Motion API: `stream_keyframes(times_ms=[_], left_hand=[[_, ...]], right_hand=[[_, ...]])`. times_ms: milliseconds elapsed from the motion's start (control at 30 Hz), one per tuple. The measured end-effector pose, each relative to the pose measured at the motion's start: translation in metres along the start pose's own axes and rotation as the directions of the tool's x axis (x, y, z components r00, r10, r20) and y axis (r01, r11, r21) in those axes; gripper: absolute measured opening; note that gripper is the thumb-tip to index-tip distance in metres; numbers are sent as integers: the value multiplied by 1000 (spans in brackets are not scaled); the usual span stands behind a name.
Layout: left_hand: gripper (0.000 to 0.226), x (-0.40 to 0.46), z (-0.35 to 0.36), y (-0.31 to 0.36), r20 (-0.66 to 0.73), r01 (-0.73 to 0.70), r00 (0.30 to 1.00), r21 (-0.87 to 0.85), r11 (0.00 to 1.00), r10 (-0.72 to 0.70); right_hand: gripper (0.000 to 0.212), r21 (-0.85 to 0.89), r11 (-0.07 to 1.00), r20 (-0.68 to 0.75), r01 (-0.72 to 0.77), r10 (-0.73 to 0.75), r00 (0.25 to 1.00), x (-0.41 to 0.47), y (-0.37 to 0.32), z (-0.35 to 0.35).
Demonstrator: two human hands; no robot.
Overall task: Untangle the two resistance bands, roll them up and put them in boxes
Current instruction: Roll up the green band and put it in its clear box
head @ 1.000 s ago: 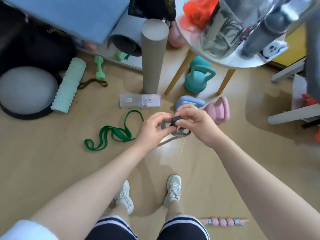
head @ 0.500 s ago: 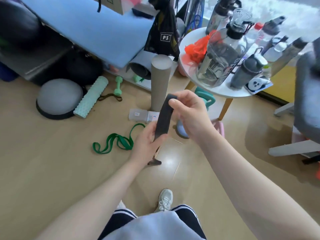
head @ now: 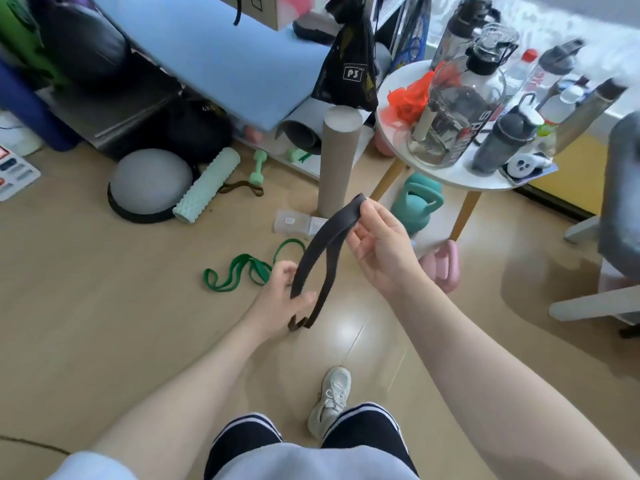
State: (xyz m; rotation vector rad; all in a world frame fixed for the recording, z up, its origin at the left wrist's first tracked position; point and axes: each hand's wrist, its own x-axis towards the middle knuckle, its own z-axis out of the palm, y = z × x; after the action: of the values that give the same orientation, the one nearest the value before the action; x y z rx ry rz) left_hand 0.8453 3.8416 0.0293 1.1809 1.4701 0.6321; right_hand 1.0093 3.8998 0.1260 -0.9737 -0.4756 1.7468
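Note:
A dark grey resistance band (head: 322, 251) hangs in the air as a long loop between my hands. My right hand (head: 377, 247) pinches its top end. Lower down, my left hand (head: 284, 299) grips one strand near the bottom, and the other strand hangs free beside it. The green resistance band (head: 242, 268) lies loose and wavy on the wooden floor to the left of my left hand. Two small clear boxes (head: 294, 221) sit side by side on the floor behind the grey band, partly hidden by it.
An upright grey foam cylinder (head: 337, 161) stands just behind the boxes. A round white table (head: 453, 171) crowded with bottles is at right, with a teal kettlebell (head: 419, 206) and a pink kettlebell (head: 443, 268) under it. A mint foam roller (head: 206, 185) and grey balance dome (head: 149, 183) lie at left.
The grey band went from a small bundle at my fingertips to a stretched-out loop. My right hand lifted its top end while my left slid down; my view tilted up.

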Motion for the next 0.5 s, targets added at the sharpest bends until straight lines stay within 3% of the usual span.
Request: stream_keyframes(times_ms=[100, 233, 333, 433, 500], left_hand=[[52, -11, -4, 9, -57, -144, 988, 3, 990, 144], [27, -45, -11, 9, -149, -181, 973, -7, 983, 178], [7, -75, -30, -13, -172, -184, 968, 10, 983, 183], [15, -108, -67, -39, -229, -218, 945, 88, 972, 233], [25, -129, -98, -54, -332, -235, 893, 233, 944, 304]], right_hand=[[14, 12, 1000, 67, 7, -8, 998, -21, 21, 13], [13, 110, 993, 131, -49, 34, 991, -48, 56, 33], [12, 89, 995, 168, -48, 33, 985, -68, 82, 49], [13, 78, 996, 66, -40, 35, 997, -79, 106, 62], [12, -21, 999, -39, -49, 48, 998, -80, 120, 68]])
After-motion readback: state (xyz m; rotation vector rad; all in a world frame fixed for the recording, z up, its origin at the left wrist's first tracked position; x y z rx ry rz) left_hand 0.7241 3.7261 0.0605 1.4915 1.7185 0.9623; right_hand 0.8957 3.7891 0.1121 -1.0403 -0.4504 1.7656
